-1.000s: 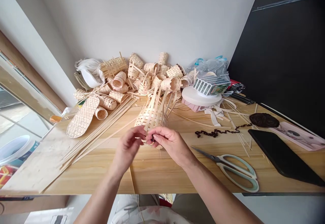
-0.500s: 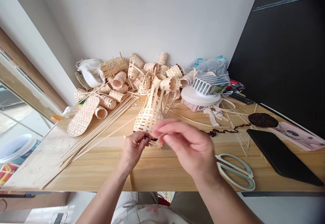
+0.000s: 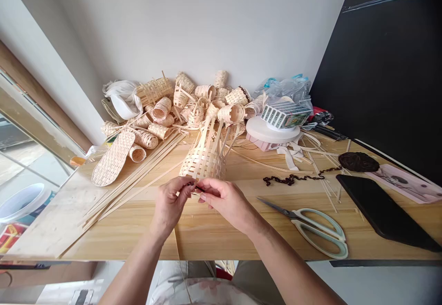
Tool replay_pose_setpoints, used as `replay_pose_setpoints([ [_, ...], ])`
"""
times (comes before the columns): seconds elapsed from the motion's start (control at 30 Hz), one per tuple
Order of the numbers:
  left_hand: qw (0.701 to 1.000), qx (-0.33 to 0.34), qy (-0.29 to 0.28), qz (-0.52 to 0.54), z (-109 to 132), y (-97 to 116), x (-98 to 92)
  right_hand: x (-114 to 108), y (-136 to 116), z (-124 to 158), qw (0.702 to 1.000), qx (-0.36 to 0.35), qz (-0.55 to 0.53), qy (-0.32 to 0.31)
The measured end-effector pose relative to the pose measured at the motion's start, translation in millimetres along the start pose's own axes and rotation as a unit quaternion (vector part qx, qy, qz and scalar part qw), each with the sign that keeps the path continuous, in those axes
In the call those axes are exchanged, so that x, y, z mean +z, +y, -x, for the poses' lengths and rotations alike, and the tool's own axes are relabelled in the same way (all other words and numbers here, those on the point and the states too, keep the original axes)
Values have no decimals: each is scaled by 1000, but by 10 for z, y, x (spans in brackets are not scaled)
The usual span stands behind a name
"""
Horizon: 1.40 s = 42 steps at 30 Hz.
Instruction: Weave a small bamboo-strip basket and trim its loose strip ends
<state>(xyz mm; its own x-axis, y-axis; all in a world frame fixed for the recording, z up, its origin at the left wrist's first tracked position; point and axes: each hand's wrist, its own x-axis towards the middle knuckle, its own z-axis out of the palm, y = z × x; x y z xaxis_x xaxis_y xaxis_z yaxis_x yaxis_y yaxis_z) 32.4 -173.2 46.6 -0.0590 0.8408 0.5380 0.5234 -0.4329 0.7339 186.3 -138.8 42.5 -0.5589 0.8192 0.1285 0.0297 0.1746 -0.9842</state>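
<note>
My left hand (image 3: 169, 206) pinches a short bit of dark brown yarn (image 3: 199, 189) between thumb and fingertips. The fingertips of my right hand (image 3: 226, 201) are closed on the same yarn, close beside the left ones. Right behind both hands lies a woven basket (image 3: 200, 162) of pale flat strips, its loose strip ends pointing to the back. The fingers cover its near end, so I cannot tell whether the yarn is joined to it. To the right, scissors (image 3: 307, 224) with pale green handles rest partly open on the table.
Many small woven baskets (image 3: 162, 108) are heaped at the wall. Long strips (image 3: 138, 171) and a flat woven piece (image 3: 113, 158) lie left. Rightward are a crinkled brown yarn (image 3: 293, 178), a yarn ball (image 3: 358, 161), a black slab (image 3: 383, 208) and a white turntable (image 3: 272, 130) bearing a box.
My right hand has come down and left to meet my left hand at the yarn; it was raised and blurred before. The scissors' blades now show. My left hand has shifted slightly left.
</note>
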Motion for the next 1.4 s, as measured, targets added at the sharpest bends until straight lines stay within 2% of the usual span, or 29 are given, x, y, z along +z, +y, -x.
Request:
replay_pose_setpoints([
  [0.1,1000,-3,-12,23,-17,45,-8,-57,-3,31,998,-20,51,44],
  [0.17,999,21,-22,27,-37,62,5,-96,21,45,994,-46,78,69],
  [0.3,993,112,10,21,-116,58,51,-180,74,69,989,-68,101,79],
  [0.4,990,129,-2,49,-169,35,98,-227,89,90,990,-55,100,82],
  [0.53,991,124,-35,31,-176,14,143,-252,74,108,997,-10,23,79],
  [0.8,982,187,-7,-26,-84,-11,128,-219,43,115,993,21,-92,74],
  [0.93,985,174,14,-9,-5,-75,92,-167,54,128,980,14,-187,67],
  [1.07,988,153,-1,8,60,-120,29,-128,49,138,967,24,-243,69],
  [1.27,974,214,-49,-54,99,-85,-59,-125,48,155,951,36,-298,75],
  [1.4,962,241,-66,-107,145,-76,-80,-132,86,179,969,23,-229,91],
])
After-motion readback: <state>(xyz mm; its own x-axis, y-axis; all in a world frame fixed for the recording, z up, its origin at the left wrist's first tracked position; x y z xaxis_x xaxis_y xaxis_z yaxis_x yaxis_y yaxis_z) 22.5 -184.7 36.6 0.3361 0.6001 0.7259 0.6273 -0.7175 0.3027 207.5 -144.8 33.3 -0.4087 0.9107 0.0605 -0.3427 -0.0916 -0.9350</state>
